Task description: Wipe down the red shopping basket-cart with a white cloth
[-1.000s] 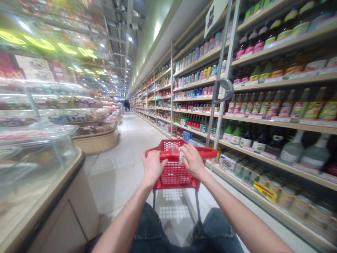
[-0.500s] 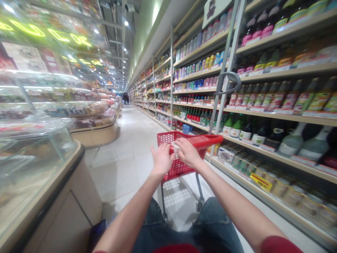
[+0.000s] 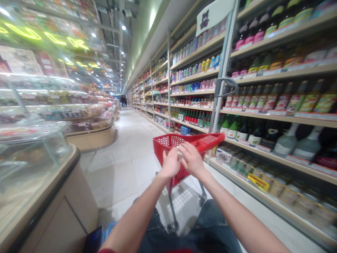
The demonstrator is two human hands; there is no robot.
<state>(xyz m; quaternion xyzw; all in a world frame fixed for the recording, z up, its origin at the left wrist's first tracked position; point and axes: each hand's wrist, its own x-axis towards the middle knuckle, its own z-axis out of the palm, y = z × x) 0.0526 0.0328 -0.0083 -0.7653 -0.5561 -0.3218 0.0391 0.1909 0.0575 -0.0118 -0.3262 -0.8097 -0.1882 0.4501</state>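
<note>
A small red shopping cart (image 3: 158, 143) stands just in front of my knees, its red handle (image 3: 210, 140) angled toward the right. My left hand (image 3: 170, 163) is closed at the cart's near corner, with one finger sticking out to the left. Right beside it, my right hand (image 3: 192, 161) is closed too, its fingers overlapping the left ones. A crumpled white tissue (image 3: 179, 151) shows as a small patch between the fingers of both hands. The hands hide most of it, along with the cart's corner beneath.
Shelves of bottles (image 3: 254, 96) and cans line the right side. A grey pole with a ring (image 3: 228, 87) rises behind the cart. To the left stand a glass-topped counter (image 3: 59, 175) and a food display (image 3: 92, 135). Distant people (image 3: 123, 101) are in the aisle (image 3: 123, 140).
The cart has turned, its near corner swinging toward me and its handle pointing more to the right. My hands have moved closer together and slightly right. Less of the tissue shows.
</note>
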